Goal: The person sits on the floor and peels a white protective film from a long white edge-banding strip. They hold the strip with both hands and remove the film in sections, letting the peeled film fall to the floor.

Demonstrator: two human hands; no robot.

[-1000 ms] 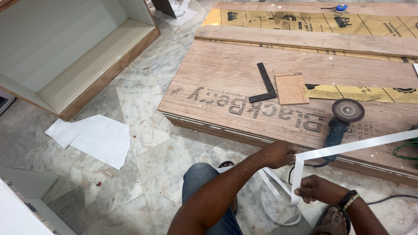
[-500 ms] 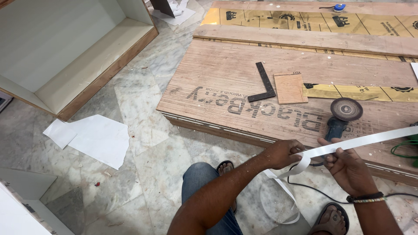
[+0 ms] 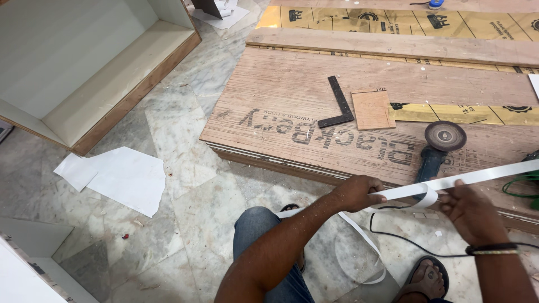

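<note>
My left hand [image 3: 355, 192] is closed around a long white edge-band strip [image 3: 483, 177] that runs to the right edge of the view. My right hand [image 3: 470, 210] pinches the same strip a little further right, where it folds into a small loop. More of the strip hangs down and curls on the marble floor [image 3: 185, 185] between my knee and my sandalled foot. Both hands hover just in front of the stacked plywood sheets [image 3: 292, 95].
An angle grinder [image 3: 438, 147] with a black cable lies on the plywood near my hands. A black try square [image 3: 338, 105] and a small wooden offcut [image 3: 372, 109] sit further back. An open white cabinet box [image 3: 84, 67] stands at left; white paper sheets [image 3: 120, 177] lie on the floor.
My right hand rose from low near my foot to the strip beside my left hand. The strip was pulled straighter and now stretches out to the right.
</note>
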